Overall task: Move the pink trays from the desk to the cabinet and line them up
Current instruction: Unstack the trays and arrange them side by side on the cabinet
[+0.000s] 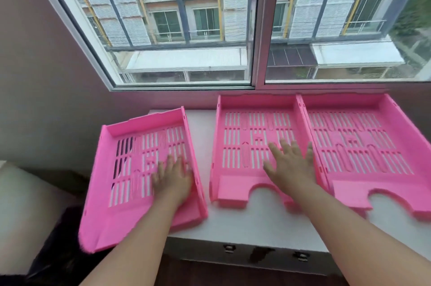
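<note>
three pink trays sit on the white cabinet top (268, 222) under the window (256, 29). the left tray (130, 169) is skewed, its far end turned toward the right, and its near left part hangs past the cabinet's left edge; a strip of bare white top separates it from the middle tray (238, 150). the middle tray and the right tray (363, 145) lie square to the window, side by side, their neighbouring walls touching or nearly so. all three trays are empty, with slotted floors, and the two squared ones show a rounded cutout in the near edge.

the left hand (173, 178) lies flat, palm down, on the floor of the left tray near its right wall, fingers together and pointing away. the right hand (290, 166) is spread flat over the right part of the middle tray, fingers apart, its outer fingers reaching the wall shared with the right tray. neither hand grips anything; both are open. whether the right palm presses on the tray or hovers just above it, i cannot tell, as it is blurred.
</note>
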{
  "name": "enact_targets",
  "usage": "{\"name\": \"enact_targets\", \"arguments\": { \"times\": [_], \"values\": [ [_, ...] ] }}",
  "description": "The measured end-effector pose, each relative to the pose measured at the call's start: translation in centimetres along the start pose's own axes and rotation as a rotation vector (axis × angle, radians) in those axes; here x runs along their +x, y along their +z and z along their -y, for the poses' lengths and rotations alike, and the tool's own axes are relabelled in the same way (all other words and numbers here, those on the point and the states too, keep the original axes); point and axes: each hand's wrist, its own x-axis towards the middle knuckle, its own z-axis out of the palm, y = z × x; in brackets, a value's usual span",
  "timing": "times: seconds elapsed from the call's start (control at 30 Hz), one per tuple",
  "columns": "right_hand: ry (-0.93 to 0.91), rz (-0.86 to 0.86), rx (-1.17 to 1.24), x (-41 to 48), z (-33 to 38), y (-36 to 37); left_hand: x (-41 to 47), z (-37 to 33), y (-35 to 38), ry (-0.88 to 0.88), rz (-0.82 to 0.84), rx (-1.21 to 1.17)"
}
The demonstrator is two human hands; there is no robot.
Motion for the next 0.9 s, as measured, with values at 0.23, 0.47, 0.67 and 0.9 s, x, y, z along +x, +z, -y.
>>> {"name": "enact_targets", "arguments": {
  "times": [0.23, 0.47, 0.67, 0.9],
  "values": [
    [0.073, 0.070, 0.036, 0.7, 2.0, 3.7, 3.7, -0.3, 1.0, 0.235, 0.008, 0.107],
    [0.084, 0.097, 0.017, 1.3, 2.0, 4.3, 6.2, -3.0, 1.5, 0.388, 0.022, 0.225],
    [0.091, 0.175, 0.031, 2.1, 2.4, 3.9, 7.0, -3.6, 1.2, 0.362, 0.100, 0.263],
    [0.101, -0.030, 0.101, 1.3, 0.8, -0.8, 3.5, -4.6, -1.6, 0.214, 0.114, -0.459]
  ]
}}
